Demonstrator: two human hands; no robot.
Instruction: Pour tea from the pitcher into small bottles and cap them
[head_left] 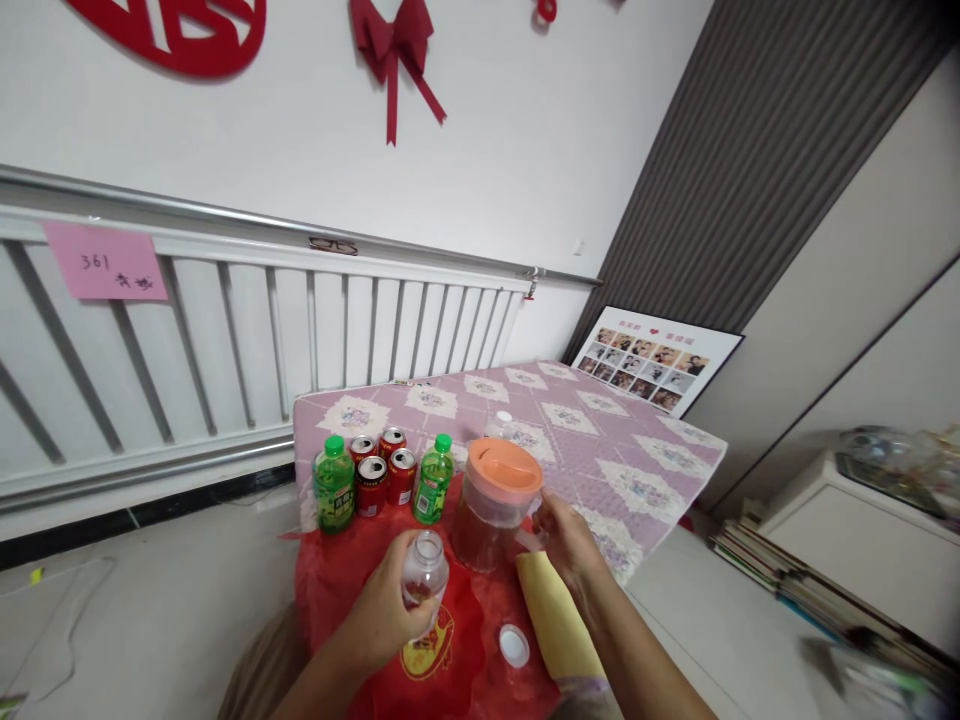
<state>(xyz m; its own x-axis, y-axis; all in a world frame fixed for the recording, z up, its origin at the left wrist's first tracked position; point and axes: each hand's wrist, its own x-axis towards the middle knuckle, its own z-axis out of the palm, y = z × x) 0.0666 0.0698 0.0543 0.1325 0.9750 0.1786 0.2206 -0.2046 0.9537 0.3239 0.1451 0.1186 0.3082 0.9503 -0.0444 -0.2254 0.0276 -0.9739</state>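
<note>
My left hand is wrapped round a small clear bottle with no cap on its mouth and a little liquid low inside. To its right stands a clear pitcher with an orange lid. My right hand is closed at the pitcher's handle. A white cap lies on the red cloth. By my right forearm is a folded yellow cloth. Behind the pitcher, partly hidden, is another clear bottle with a white top.
Several red drink cans stand together between a green bottle on the left and a second green bottle. A floral quilted cover spreads behind. The radiator runs along the wall; a photo board leans at back right.
</note>
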